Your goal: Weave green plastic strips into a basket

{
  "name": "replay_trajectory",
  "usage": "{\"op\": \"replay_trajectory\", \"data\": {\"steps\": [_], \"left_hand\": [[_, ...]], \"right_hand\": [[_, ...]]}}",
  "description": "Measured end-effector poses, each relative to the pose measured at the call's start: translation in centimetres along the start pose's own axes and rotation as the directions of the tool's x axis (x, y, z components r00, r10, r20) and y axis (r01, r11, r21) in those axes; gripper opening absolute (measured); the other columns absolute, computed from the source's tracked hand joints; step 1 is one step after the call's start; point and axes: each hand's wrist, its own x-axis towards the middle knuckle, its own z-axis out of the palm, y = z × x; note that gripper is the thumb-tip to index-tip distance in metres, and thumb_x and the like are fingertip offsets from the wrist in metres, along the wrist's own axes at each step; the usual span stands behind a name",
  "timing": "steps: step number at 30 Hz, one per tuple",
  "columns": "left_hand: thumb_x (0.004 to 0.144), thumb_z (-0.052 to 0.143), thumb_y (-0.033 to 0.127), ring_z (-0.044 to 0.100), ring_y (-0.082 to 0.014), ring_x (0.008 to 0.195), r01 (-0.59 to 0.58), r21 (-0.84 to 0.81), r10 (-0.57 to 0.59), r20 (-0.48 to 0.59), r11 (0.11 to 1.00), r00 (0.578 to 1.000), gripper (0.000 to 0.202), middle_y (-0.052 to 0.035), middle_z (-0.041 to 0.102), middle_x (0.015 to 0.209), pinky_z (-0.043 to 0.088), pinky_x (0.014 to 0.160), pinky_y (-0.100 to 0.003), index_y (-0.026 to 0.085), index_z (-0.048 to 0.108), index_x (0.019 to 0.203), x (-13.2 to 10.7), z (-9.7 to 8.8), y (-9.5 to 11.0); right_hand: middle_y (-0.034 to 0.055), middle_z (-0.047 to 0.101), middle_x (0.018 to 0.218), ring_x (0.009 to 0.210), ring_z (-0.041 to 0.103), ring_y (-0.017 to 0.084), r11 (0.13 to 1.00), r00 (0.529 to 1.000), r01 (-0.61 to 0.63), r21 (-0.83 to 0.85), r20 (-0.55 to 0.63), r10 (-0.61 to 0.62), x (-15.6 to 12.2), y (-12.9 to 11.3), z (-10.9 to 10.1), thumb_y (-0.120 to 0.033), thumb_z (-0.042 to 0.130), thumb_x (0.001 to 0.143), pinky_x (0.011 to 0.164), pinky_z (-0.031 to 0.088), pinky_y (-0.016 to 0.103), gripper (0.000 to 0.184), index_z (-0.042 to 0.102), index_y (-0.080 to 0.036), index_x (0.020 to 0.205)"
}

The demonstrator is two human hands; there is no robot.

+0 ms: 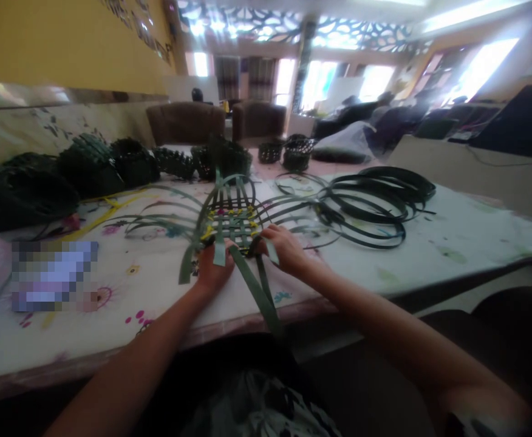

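Note:
A partly woven basket base (236, 227) of dark green flat strips, with yellow ties along its edges, lies on the table in front of me. Long loose strips fan out from its sides. My left hand (215, 264) is closed at its near left corner, around strip ends there. At the near right corner my right hand (282, 246) is closed with the fingers bent over a green strip (271, 250). Between the hands, a wide strip (259, 297) hangs over the table's front edge towards my lap. My fingertips are partly hidden by strips.
Coiled dark green strips (379, 206) lie to the right. Several dark woven baskets (133, 164) line the back and left. A clear plastic bag (345, 144) stands at the far side. A blurred-out object (56, 276) lies left on the flowered tablecloth (156, 309).

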Motion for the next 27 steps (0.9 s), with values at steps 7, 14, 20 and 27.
{"op": "replay_trajectory", "data": {"steps": [7,14,20,27], "left_hand": [[0.088,0.055,0.020,0.067,-0.0235,0.096,-0.022,-0.010,0.022,0.042,1.000,0.999,0.018,-0.0062,0.074,0.098,0.051,0.086,-0.033,0.021,0.072,0.088,-0.1,-0.8,0.7],[0.090,0.063,0.027,0.068,-0.0204,0.096,-0.026,-0.129,0.027,0.006,0.991,1.000,0.018,-0.0032,0.075,0.104,0.051,0.090,-0.032,0.023,0.075,0.101,-0.6,-0.8,1.1],[0.085,0.069,0.029,0.068,-0.0190,0.092,0.118,-0.215,-0.116,0.023,0.969,0.993,0.012,-0.0004,0.075,0.098,0.050,0.085,-0.029,0.023,0.075,0.094,0.1,0.4,2.1],[0.087,0.066,0.031,0.066,-0.0170,0.082,0.135,-0.126,-0.134,0.016,0.983,0.991,0.012,0.0006,0.074,0.090,0.044,0.072,-0.027,0.023,0.074,0.084,0.5,0.8,2.3]], "right_hand": [[0.0038,0.059,0.079,0.076,0.052,0.015,0.901,1.000,0.023,0.433,-0.014,-0.019,1.9,0.7,3.8,-0.011,0.054,0.088,0.071,0.037,0.025,0.022,0.060,-0.016,0.068],[0.0006,0.053,0.069,0.068,0.047,0.013,0.812,0.992,-0.104,0.575,-0.003,0.128,1.5,0.8,4.2,-0.013,0.055,0.087,0.065,0.032,0.025,0.023,0.054,-0.016,0.064],[-0.0016,0.049,0.065,0.065,0.043,0.011,0.811,0.979,-0.177,0.557,0.015,0.203,1.8,0.4,4.2,-0.011,0.056,0.084,0.063,0.029,0.025,0.026,0.049,-0.016,0.060],[0.0050,0.064,0.088,0.081,0.056,0.015,0.901,0.999,0.015,0.433,-0.033,-0.001,-0.5,2.3,2.6,-0.009,0.050,0.091,0.074,0.043,0.027,0.018,0.067,-0.015,0.092]]}}
